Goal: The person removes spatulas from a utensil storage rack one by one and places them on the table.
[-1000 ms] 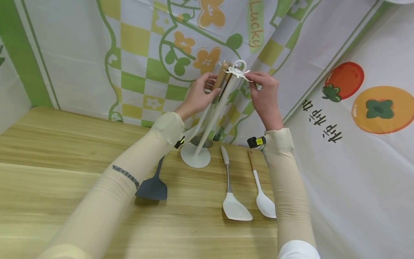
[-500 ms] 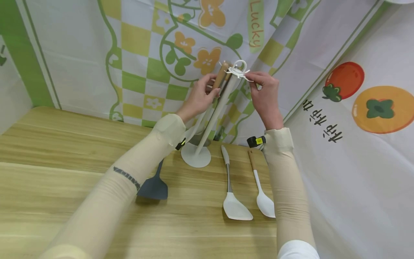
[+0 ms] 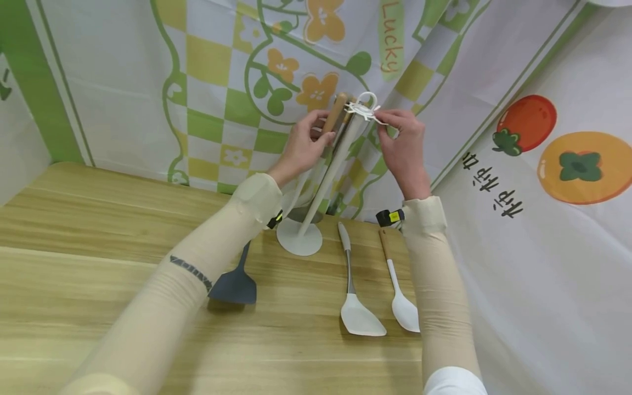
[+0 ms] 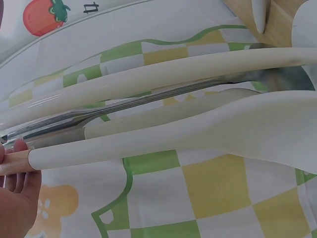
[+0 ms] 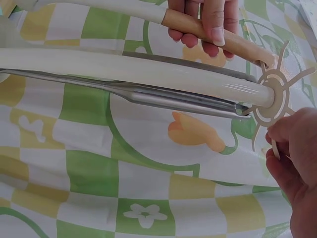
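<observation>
Wooden handle (image 3: 336,112) in its fingers (image 5: 214,20), your left hand (image 3: 301,148) holds a white tool (image 4: 168,136) beside the white rack (image 3: 324,189). Your right hand (image 3: 402,140) pinches a hook (image 5: 275,148) at the rack's top. Below, a dark spatula (image 3: 237,288), white spatula (image 3: 359,317) and white spoon (image 3: 406,312) lie on the worktop (image 3: 123,219).

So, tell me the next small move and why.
Probably have the left hand ease the wooden handle fully onto the rack's hooked top: its end reaches that top, though seating is unclear, and the right hand grips there.
</observation>
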Motion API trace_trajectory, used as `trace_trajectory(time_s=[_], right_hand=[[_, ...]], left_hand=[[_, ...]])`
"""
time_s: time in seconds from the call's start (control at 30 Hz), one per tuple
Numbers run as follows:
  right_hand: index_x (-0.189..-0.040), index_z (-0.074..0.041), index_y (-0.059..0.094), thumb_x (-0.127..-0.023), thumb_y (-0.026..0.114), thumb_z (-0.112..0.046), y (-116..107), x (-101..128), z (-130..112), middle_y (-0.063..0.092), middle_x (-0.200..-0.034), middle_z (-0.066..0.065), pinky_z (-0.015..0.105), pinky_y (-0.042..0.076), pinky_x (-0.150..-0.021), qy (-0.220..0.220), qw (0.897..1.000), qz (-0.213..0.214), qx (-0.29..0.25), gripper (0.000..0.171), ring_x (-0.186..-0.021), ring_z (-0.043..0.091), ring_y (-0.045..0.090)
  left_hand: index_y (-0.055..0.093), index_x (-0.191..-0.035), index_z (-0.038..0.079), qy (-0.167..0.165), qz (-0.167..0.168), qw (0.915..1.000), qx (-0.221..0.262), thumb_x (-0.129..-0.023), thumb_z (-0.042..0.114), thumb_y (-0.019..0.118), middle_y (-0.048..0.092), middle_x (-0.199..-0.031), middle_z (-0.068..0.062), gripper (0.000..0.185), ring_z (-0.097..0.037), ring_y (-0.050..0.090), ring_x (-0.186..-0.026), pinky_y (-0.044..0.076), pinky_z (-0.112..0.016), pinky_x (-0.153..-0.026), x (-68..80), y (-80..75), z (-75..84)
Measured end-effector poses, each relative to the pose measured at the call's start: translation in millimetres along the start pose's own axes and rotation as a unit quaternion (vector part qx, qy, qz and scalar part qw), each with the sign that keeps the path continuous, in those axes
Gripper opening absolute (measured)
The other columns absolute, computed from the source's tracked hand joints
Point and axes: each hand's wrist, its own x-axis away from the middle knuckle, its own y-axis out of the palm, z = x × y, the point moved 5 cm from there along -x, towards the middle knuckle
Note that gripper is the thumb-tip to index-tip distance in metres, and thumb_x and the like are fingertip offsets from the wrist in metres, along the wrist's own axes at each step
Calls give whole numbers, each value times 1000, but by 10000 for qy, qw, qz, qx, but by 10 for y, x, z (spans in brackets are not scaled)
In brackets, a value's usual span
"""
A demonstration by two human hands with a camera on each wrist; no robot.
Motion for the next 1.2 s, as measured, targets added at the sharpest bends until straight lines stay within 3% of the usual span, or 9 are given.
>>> trace_trajectory(time_s=[0.17,0.37,0.5,0.7,1.07,1.2], right_hand=[[-109,1,78,-95,66,1,-2,2,-20,76,-107,16,40,53,-92,-33,10000,-50,23,18,-104,32,66],[-111,1,77,-93,66,-2,-18,1,-32,76,-109,16,41,53,-92,38,9996,-223,-161,22,-106,31,65],[-114,0,77,-97,64,-9,-39,-1,-30,74,-113,15,43,53,-96,186,9987,-371,-307,23,-111,29,63],[-115,0,76,-104,58,-17,-33,-11,-15,73,-117,15,38,52,-99,313,9979,-542,-178,27,-115,27,62],[-116,2,74,-104,58,-13,-16,15,-26,72,-118,17,37,53,-100,226,9979,-559,-222,26,-115,29,62],[-116,3,74,-104,57,-12,-22,23,-34,72,-117,17,35,53,-100,223,9980,-530,-270,26,-115,29,61]], left_hand=[[57,-134,-4,44,187,9997,141,-99,-1,62,67,-112,-25,35,-40,70,-93,61,-31,-81,-16,-51,12],[58,-134,-3,79,224,9997,78,-99,0,62,67,-111,-23,35,-36,70,-93,61,-35,-84,-15,-101,27],[57,-134,-3,107,207,9997,7,-99,1,62,67,-111,-23,36,-36,70,-93,61,-36,-86,-19,-119,43],[58,-135,-2,18,236,9997,-49,-99,1,62,68,-111,-23,36,-36,70,-93,61,-38,-86,1,-152,54],[58,-134,-3,-55,303,9995,0,-98,-2,62,67,-110,-24,35,-39,70,-92,61,-44,-87,48,-189,53],[59,-132,-2,-53,287,9996,-39,-99,-1,62,67,-109,-23,33,-41,69,-92,62,-38,-84,64,-198,34]])
